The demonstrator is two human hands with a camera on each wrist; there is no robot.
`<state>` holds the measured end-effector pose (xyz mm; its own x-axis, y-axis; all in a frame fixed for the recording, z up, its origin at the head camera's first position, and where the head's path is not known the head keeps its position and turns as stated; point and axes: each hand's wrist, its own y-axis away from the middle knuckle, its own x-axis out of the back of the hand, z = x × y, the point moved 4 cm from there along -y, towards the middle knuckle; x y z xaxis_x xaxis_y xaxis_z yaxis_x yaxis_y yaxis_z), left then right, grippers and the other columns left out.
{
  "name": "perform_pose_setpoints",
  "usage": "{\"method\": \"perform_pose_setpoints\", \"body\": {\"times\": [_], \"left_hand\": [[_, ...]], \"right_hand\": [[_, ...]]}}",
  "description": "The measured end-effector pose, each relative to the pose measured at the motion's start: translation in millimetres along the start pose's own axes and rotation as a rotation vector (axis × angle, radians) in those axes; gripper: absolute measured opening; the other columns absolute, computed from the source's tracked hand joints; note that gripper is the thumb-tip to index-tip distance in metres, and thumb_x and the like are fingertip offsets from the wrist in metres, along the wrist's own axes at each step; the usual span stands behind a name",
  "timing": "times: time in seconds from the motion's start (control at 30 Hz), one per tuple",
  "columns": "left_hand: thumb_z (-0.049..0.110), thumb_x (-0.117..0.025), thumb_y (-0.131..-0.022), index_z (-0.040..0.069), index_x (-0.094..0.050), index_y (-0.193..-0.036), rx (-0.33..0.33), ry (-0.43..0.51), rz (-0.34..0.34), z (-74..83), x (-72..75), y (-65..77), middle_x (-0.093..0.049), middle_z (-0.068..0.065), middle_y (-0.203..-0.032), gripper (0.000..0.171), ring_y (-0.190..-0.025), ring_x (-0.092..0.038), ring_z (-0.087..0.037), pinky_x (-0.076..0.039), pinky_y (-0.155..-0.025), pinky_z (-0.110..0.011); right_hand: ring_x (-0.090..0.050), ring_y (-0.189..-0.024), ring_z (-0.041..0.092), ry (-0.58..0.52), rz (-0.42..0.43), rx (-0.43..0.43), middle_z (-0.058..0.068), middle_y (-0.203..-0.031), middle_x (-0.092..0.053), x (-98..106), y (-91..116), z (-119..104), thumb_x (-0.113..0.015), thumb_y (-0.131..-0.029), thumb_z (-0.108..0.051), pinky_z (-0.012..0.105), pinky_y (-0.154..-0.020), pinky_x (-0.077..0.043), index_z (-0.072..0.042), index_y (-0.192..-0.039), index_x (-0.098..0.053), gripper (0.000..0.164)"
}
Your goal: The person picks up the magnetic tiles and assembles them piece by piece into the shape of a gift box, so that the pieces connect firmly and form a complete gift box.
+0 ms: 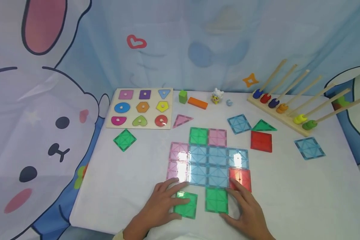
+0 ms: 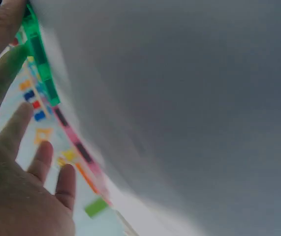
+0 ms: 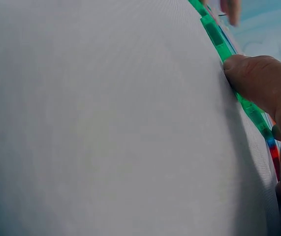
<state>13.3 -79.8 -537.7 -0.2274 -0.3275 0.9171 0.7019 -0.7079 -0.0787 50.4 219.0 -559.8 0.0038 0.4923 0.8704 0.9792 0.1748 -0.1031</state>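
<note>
Fingers (image 1: 241,190) of right hand (image 1: 250,213) and left hand (image 1: 162,201) on separate green tiles (image 1: 216,200)

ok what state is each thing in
Tile cluster, laid edge to edge
Near-left green tile, apart from the cluster
Left hand, fingers spread, touching that tile
Near-right green tile, at the cluster's near edge, contact unclear
Right hand, gripping that tile
Scattered outer tiles, lying flat
Puzzle board, all nine shapes seated
Rod stand, rings low on most rods
Green block, standing
Orange block, lying down
Figurine, upright
</note>
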Motion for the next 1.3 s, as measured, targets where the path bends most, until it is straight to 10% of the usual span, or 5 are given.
{"method": "perform_pose_setpoints", "body": {"times": [0.3, 0.57, 0.73, 0.93, 1.3], "left_hand": [[0.058, -0.075, -0.068, 0.045, -0.056, -0.126, -0.021, -0.064, 0.019, 6.6, -1.8, -42.6, -0.028, 0.005, -0.153, 0.063, -0.141, -0.017, -0.029, -0.032, -0.094, -0.048], [0.056, -0.069, -0.076, 0.044, -0.049, -0.133, -0.028, -0.012, 0.003, -0.1, -0.3, -40.9, -0.027, 0.006, -0.153, 0.061, -0.141, -0.019, -0.028, -0.033, -0.095, -0.05], [0.045, -0.071, -0.08, 0.034, -0.043, -0.141, 0.141, 0.005, 0.101, -32.6, 11.7, -34.4, -0.027, 0.005, -0.154, 0.068, -0.141, -0.02, -0.026, -0.032, -0.097, -0.053], [0.044, -0.077, -0.075, 0.034, -0.038, -0.144, 0.353, -0.039, 0.098, -62.3, 25.0, -26.2, -0.027, 0.004, -0.154, 0.081, -0.141, -0.02, -0.03, -0.032, -0.095, -0.059], [0.046, -0.075, -0.076, 0.035, -0.038, -0.144, 0.383, -0.031, 0.089, -67.7, 26.0, -23.9, -0.026, 0.005, -0.154, 0.079, -0.141, -0.019, -0.028, -0.03, -0.097, -0.058]], "right_hand": [[-0.036, -0.131, 0.013, 0.026, 0.009, 0.022, -0.006, -0.154, -0.025, 4.2, -1.6, -1.6, -0.073, -0.059, -0.069, 0.014, -0.101, -0.027, -0.034, -0.136, -0.046, 0.089], [-0.034, -0.133, 0.014, 0.01, -0.001, 0.008, -0.006, -0.153, -0.025, 6.2, -4.9, -0.8, -0.075, -0.058, -0.067, 0.04, -0.091, -0.047, -0.033, -0.135, -0.047, 0.089], [-0.046, -0.094, 0.006, -0.181, 0.066, -0.222, -0.005, -0.148, -0.033, 17.2, -9.8, 11.8, -0.083, -0.068, -0.042, 0.014, -0.069, -0.046, -0.027, -0.138, -0.046, 0.08], [-0.051, -0.1, 0.029, -0.028, 0.282, -0.645, 0.013, -0.141, -0.034, 30.3, -19.6, 36.7, -0.066, -0.086, -0.031, 0.043, -0.08, -0.051, -0.008, -0.137, -0.047, 0.059], [-0.043, -0.091, 0.02, -0.242, 0.489, -0.675, 0.015, -0.118, -0.046, 33.9, -50.1, 11.7, -0.063, -0.088, -0.025, 0.028, -0.068, -0.039, 0.0, -0.117, -0.06, 0.038]]}}
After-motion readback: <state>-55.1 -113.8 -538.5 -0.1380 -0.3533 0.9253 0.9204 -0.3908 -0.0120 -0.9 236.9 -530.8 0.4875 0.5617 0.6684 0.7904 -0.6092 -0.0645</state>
